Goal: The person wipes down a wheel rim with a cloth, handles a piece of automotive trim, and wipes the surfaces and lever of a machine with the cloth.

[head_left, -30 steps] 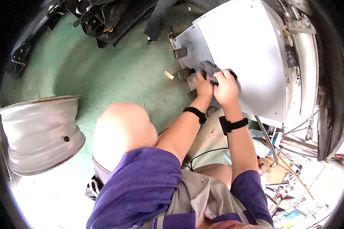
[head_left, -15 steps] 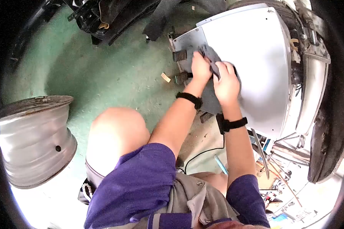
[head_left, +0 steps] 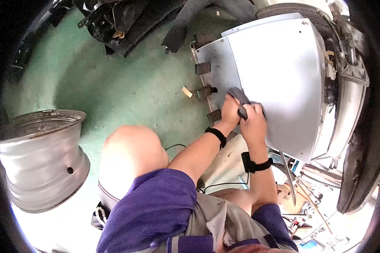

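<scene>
A dark grey cloth [head_left: 238, 95] is bunched between my two hands, over the grey side panel of a large white metal box [head_left: 278, 71]. My left hand [head_left: 231, 111] has its fingers closed on the cloth, close to the panel. Touching it on the right, my right hand [head_left: 254, 122] grips the cloth too, with its fingers curled. Black pedals [head_left: 203, 68] stick out along the panel's left edge. Both wrists carry black bands.
A silver wheel rim [head_left: 44, 164] stands on the green floor at the left. Black parts [head_left: 126, 25] lie at the top. Right of the box are a pale cylinder [head_left: 346, 109] and a dark tire-like part [head_left: 361, 168]. Tools and a cardboard piece [head_left: 288, 197] lie lower right.
Both hands and the cloth have moved down along the panel since half a second ago. The camera view has shifted a little as well. The cloth stays in both hands.
</scene>
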The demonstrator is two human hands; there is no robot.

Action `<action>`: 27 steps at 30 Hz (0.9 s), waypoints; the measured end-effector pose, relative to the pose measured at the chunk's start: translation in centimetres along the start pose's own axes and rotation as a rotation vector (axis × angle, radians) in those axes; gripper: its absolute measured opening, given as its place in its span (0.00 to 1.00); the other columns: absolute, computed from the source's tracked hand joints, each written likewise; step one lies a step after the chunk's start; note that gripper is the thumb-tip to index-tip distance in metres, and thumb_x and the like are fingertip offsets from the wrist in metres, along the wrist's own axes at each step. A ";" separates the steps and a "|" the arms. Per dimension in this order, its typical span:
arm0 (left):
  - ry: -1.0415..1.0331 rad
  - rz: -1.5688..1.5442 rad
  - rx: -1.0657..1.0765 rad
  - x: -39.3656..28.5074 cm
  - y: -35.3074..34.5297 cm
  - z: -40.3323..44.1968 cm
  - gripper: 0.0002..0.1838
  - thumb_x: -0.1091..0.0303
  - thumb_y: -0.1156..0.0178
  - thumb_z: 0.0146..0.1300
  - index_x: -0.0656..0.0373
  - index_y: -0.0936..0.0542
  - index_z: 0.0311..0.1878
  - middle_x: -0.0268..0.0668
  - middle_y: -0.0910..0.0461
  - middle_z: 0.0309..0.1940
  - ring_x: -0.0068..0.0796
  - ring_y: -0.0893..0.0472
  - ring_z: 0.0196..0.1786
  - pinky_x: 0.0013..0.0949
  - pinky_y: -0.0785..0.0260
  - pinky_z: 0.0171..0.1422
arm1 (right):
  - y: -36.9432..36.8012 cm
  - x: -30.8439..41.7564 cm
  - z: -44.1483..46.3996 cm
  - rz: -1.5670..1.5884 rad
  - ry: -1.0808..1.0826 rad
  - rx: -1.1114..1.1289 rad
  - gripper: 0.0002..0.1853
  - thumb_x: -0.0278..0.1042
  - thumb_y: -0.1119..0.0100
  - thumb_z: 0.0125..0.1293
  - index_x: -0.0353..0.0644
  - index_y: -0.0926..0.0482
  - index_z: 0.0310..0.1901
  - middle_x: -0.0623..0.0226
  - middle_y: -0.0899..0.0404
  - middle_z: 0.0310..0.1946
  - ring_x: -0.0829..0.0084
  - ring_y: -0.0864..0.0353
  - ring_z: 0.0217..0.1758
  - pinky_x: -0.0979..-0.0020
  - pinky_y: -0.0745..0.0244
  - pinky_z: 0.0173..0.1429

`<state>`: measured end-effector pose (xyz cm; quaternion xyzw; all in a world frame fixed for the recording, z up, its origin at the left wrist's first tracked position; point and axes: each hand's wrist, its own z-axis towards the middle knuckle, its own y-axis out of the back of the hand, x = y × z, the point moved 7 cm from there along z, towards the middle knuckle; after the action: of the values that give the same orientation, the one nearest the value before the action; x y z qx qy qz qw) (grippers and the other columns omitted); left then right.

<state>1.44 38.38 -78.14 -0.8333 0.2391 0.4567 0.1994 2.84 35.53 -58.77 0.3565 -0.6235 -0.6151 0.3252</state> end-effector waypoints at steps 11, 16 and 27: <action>-0.278 -0.089 -0.416 -12.0 10.9 9.6 0.20 0.69 0.45 0.64 0.56 0.32 0.59 0.61 0.22 0.41 0.64 0.20 0.45 0.52 0.27 0.49 | 1.5 5.7 9.8 0.237 0.317 -0.132 0.19 0.31 0.40 0.66 0.42 0.22 0.58 0.51 0.27 0.57 0.51 0.27 0.61 0.61 0.31 0.66; -0.427 0.043 -0.332 -8.6 7.2 4.5 0.14 0.74 0.49 0.64 0.54 0.30 0.53 0.59 0.27 0.44 0.66 0.22 0.45 0.54 0.27 0.49 | 0.6 2.7 6.6 0.193 0.170 -0.002 0.13 0.30 0.41 0.66 0.41 0.18 0.51 0.53 0.22 0.47 0.54 0.21 0.51 0.62 0.26 0.58; -0.338 -0.134 -0.328 -10.8 10.3 10.6 0.09 0.76 0.50 0.58 0.66 0.27 0.42 0.64 0.20 0.31 0.65 0.19 0.39 0.58 0.28 0.46 | 1.6 5.6 9.2 0.133 0.266 -0.168 0.15 0.30 0.40 0.65 0.39 0.19 0.52 0.51 0.22 0.51 0.53 0.22 0.55 0.62 0.27 0.62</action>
<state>-16.60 38.22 -75.41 -0.7802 0.0690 0.6082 0.1287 -7.98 35.76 -57.63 0.3644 -0.5436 -0.5896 0.4733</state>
